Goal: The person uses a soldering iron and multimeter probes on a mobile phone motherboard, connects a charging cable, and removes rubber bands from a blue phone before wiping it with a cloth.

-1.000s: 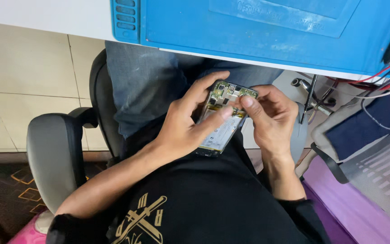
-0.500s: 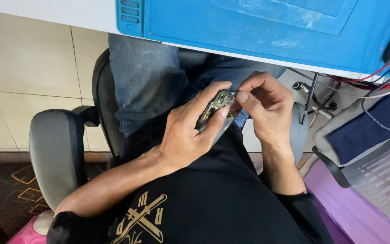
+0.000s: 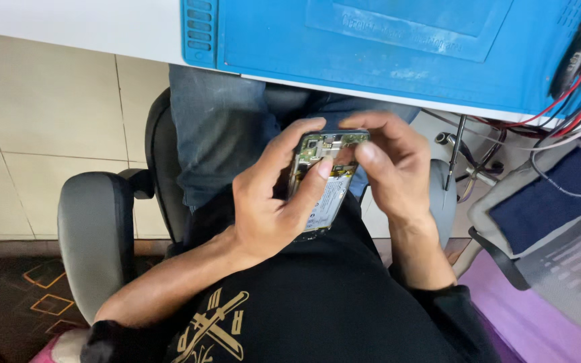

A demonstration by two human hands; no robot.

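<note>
Holding the opened phone [image 3: 323,180] over our lap, just below the blue mat [image 3: 398,54], we are cradling it in the left hand [image 3: 270,202], fingers wrapped around its edge and the thumb lying across the bare board. Our right hand [image 3: 391,168] is closing on the phone's top end, its fingertips [image 3: 364,152] pinching at the board beside the left thumb. We are judging the risk as a slip: with nothing under the phone but our lap, a loosened pinch could be dropping it toward the chair arm [image 3: 95,235] or floor [image 3: 42,128], and pressing thumbs could be straining the exposed board.
</note>
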